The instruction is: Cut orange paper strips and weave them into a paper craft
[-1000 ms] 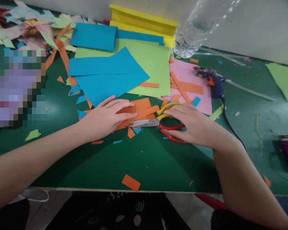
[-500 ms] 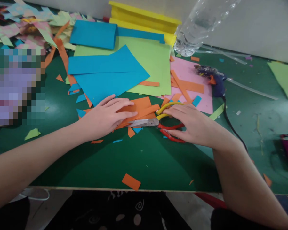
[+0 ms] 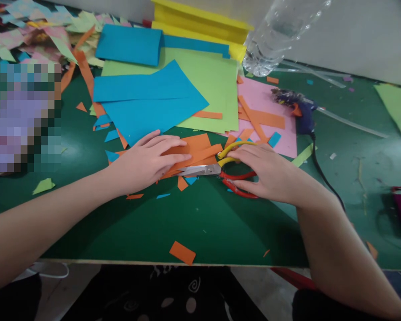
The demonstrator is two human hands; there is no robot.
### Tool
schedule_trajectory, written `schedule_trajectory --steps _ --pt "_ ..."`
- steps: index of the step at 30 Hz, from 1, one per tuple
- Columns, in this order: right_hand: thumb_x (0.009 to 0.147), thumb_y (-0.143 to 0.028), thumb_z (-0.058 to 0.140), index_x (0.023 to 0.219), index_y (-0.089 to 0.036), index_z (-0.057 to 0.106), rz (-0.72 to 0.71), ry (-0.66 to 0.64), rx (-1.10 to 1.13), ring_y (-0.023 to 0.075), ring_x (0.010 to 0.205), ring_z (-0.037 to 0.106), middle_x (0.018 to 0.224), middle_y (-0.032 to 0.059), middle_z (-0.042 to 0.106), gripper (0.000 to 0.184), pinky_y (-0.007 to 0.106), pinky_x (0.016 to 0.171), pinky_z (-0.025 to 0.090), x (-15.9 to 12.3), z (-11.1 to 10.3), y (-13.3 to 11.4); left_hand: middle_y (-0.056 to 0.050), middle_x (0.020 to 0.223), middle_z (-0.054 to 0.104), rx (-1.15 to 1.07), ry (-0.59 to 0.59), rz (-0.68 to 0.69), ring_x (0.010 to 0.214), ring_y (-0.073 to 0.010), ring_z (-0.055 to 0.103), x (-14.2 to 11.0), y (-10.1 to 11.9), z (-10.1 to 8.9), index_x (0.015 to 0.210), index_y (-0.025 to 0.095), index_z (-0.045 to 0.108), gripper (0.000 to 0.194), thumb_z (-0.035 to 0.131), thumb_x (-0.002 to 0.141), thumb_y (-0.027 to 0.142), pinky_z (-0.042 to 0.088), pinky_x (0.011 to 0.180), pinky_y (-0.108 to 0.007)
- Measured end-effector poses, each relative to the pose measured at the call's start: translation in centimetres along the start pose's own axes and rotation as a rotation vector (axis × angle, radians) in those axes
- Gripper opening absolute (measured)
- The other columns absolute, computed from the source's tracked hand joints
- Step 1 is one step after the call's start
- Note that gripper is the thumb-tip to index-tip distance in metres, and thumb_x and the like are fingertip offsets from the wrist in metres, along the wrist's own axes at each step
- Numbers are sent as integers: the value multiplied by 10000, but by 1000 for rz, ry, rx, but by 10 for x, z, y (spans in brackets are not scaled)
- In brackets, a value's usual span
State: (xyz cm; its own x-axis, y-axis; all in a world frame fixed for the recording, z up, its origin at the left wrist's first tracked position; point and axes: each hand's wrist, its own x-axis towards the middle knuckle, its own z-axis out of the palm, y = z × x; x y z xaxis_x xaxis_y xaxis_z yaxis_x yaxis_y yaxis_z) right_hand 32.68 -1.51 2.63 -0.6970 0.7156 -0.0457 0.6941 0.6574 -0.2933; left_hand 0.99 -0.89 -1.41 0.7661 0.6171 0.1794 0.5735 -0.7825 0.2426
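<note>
My right hand (image 3: 259, 171) holds a pair of scissors (image 3: 203, 170) by the handles, one yellow and one red. Their metal blades point left, low over the table, along the near edge of some orange paper (image 3: 198, 143). How far the blades are apart is hard to make out. On the left part of that orange paper rests my left hand (image 3: 150, 160), its fingers stretched out to the right and lying nearly flat. An orange strip lies across the paper between the two hands. Just beyond my left hand is a blue sheet (image 3: 147, 109).
Green sheets (image 3: 217, 84) and a pink sheet (image 3: 285, 140) lie behind my hands. A glue gun (image 3: 302, 111) with its cord is at right, below a clear plastic bottle (image 3: 274, 40). Folded yellow paper (image 3: 200, 22) stands at the back. Paper scraps (image 3: 53, 31) heap up at left.
</note>
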Motion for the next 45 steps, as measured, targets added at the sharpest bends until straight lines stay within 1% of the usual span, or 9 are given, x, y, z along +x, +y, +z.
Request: schedule_trajectory --steps 4,8,11,16,25,30,33,39,45 --pt "900 -475 574 1199 -223 582 -6 -7 5 318 1178 591 1199 104 664 392 498 987 441 0 0 0 -85 1437 521 -37 -3 -28 1346 -249 458 1 0 -1 1287 224 604 401 296 1031 196 294 1163 -540" --pt "899 -468 575 1195 -210 591 -12 -5 13 314 1159 596 1180 106 667 393 487 978 450 1 -1 -1 -82 1414 539 -90 0 -45 1334 -257 470 2 0 -3 1271 222 613 381 325 1022 206 294 1165 -546" --pt "895 -468 576 1207 -217 600 -5 4 30 317 1151 600 1182 103 670 401 492 973 453 1 -2 -1 -79 1380 566 -115 23 -40 1309 -250 494 3 -1 -4 1240 219 624 353 349 1019 219 329 1153 -520" --pt "892 -472 577 1209 -212 615 -6 0 42 316 1140 606 1181 107 674 412 483 973 456 2 -2 -1 -90 1299 620 -102 78 -3 1241 -232 548 3 -2 -6 1115 184 650 300 369 1025 240 415 1089 -451" --pt "878 -478 596 1222 -217 620 -6 4 52 319 1136 609 1183 102 678 432 489 961 468 2 -2 1 -95 1238 653 -114 110 9 1163 -235 593 2 -2 -6 1028 180 667 279 395 1013 242 441 1042 -447" --pt "893 -485 577 1215 -231 596 -25 4 38 316 1147 608 1196 100 669 410 483 963 473 1 -2 2 -81 1231 659 -129 108 7 1166 -229 594 2 -2 -6 1031 200 667 275 401 1013 270 450 1036 -441" --pt "897 -495 571 1203 -200 593 -27 -3 28 312 1155 604 1222 115 660 425 474 976 468 0 -2 3 -85 1230 659 -133 103 15 1173 -232 590 2 -3 -6 1038 192 666 275 403 1015 272 448 1038 -436" --pt "883 -482 586 1212 -213 596 -22 2 43 319 1159 606 1233 109 665 426 498 980 457 1 -3 4 -88 1241 654 -146 90 23 1194 -241 577 2 -3 -6 1056 191 662 261 421 1009 279 440 1040 -431" --pt "882 -482 580 1200 -191 598 -13 -10 36 310 1162 601 1239 121 659 431 471 991 452 0 -2 5 -90 1246 650 -146 89 30 1197 -241 572 2 -3 -5 1068 187 657 253 427 1008 277 434 1043 -429"
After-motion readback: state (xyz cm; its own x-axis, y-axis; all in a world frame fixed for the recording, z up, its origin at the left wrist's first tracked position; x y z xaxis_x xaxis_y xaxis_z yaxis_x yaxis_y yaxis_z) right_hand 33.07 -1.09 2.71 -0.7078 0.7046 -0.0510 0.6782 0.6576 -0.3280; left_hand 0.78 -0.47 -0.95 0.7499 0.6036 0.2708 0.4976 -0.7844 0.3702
